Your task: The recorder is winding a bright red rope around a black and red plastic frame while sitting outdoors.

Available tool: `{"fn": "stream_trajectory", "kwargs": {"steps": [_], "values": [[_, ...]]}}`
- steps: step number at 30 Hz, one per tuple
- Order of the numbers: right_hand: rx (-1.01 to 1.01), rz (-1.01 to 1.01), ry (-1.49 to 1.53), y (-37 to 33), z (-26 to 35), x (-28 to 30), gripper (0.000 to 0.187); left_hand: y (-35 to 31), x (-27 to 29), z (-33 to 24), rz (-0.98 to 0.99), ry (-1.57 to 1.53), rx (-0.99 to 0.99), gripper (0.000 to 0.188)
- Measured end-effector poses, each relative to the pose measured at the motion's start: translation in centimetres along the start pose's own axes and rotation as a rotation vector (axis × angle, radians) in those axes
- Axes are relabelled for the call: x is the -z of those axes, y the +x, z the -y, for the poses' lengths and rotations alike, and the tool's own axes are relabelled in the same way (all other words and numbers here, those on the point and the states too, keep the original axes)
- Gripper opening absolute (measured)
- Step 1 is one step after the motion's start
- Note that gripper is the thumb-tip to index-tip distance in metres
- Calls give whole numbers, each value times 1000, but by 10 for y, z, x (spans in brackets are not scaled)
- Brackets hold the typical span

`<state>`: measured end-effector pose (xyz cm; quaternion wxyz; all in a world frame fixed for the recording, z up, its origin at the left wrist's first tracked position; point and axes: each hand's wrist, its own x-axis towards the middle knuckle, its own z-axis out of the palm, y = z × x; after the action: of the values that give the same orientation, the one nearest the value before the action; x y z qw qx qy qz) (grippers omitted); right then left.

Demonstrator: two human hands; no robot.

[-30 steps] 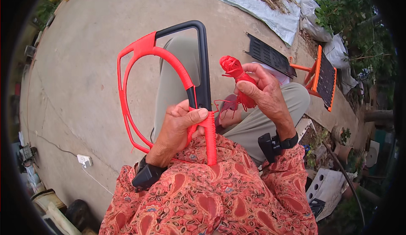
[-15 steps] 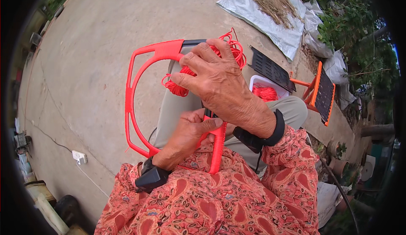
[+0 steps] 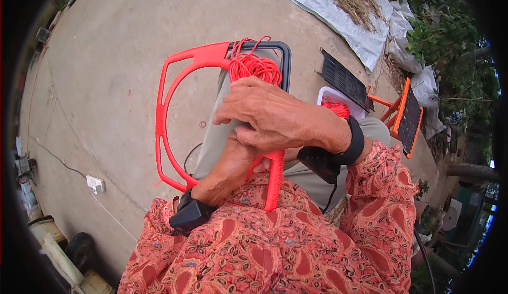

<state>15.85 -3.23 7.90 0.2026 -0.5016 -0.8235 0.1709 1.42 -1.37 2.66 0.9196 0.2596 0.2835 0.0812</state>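
Observation:
A frame [image 3: 160,119] with a curved inner bar, mostly wrapped in red cord, lies across my lap. Its far right corner is bare dark tube. My left hand [image 3: 225,159] is closed round the near part of the frame, beside a red-wrapped bar; my right hand partly covers its fingers. Directly above it, my right hand [image 3: 270,111] is bent at the wrist with its fingers curled in. What those fingers hold, if anything, is hidden. A loose bundle of red cord [image 3: 256,67] rests just beyond the right knuckles, against the dark tube, with loops sticking up.
To the right stands a white tub [image 3: 324,94] with more red cord, beside a black slotted panel [image 3: 344,77] and an orange-framed stool [image 3: 406,117]. A pale sheet [image 3: 365,43] bears dried plants. On the left floor lies a white power strip [image 3: 95,183] with cables.
My right hand has come down toward me from over the cord bundle, to just above my left hand. The bundle now shows in one heap by the frame's bare tube.

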Motion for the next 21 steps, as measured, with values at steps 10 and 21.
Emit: {"fn": "stream_trajectory", "kwargs": {"steps": [10, 21], "values": [[-733, -721, 755, -75, 10, -26, 13, -2, 13, -9, 73, 89, 68, 23], [-626, -555, 403, -70, -10, -62, 26, -5, 12, -8, 30, 149, 22, 20]]}}
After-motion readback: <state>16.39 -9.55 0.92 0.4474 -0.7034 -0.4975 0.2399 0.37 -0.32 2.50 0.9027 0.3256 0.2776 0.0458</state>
